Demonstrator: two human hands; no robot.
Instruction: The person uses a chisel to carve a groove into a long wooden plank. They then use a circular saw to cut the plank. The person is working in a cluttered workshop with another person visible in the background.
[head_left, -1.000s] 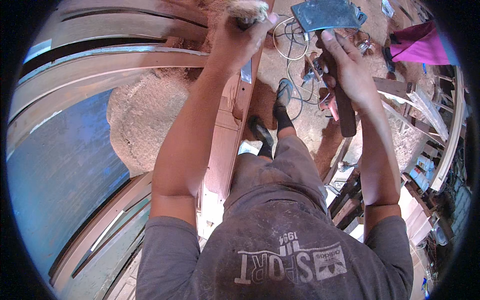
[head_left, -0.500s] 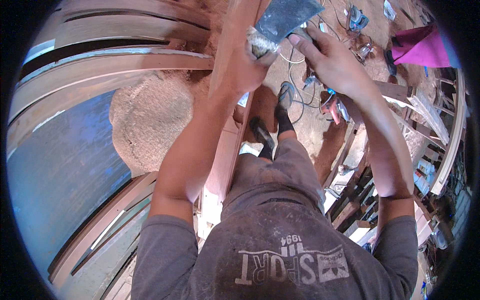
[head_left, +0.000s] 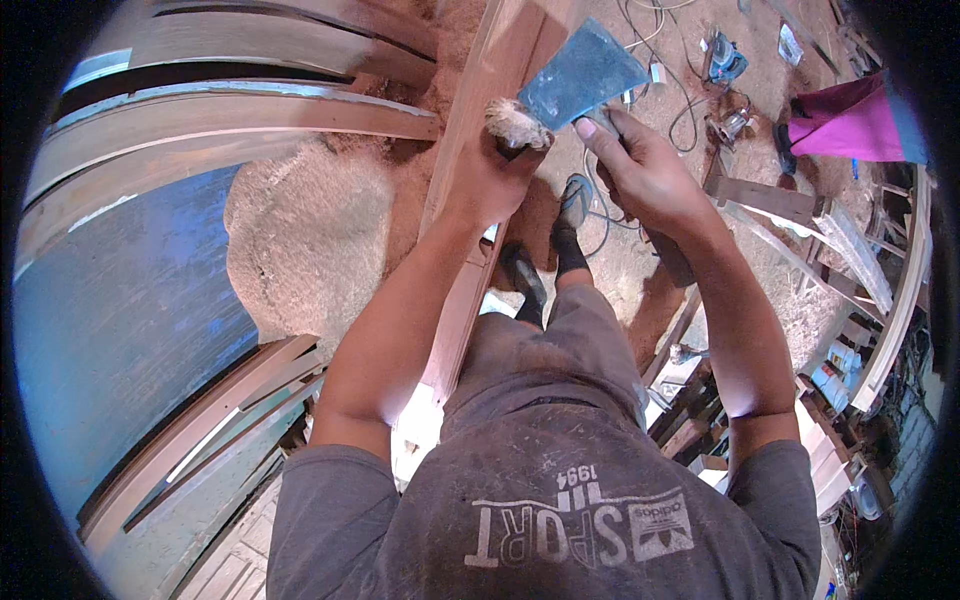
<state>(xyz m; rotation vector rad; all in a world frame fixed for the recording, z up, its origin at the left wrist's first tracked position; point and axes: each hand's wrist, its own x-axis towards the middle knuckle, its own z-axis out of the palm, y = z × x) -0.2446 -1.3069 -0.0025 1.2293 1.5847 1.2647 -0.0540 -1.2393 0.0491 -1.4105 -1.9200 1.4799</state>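
Note:
My right hand (head_left: 650,165) is closed around the handle of a broad, flat-bladed tool (head_left: 585,75). Its bluish-grey, nearly rectangular blade points up and to the left, and a dark handle end shows below the hand. Close to the blade's lower left corner, my left hand (head_left: 495,180) grips a pale thing with a rounded, frayed end (head_left: 517,124); its kind is unclear and the fingers hide the rest. A long reddish-brown wooden beam (head_left: 490,80) runs beneath and beside the left hand.
Curved-looking planks (head_left: 270,115) and a blue panel (head_left: 120,310) lie at left. A blue power tool (head_left: 725,58) and cables (head_left: 690,125) are on the dusty floor at far right. Wood offcuts (head_left: 855,250) are stacked at right. Another person's magenta garment (head_left: 850,115) shows there.
The blade has tilted and shows a lighter face. Both hands have moved slightly lower, and the left hand's frayed thing is more exposed. My right forearm has shifted left.

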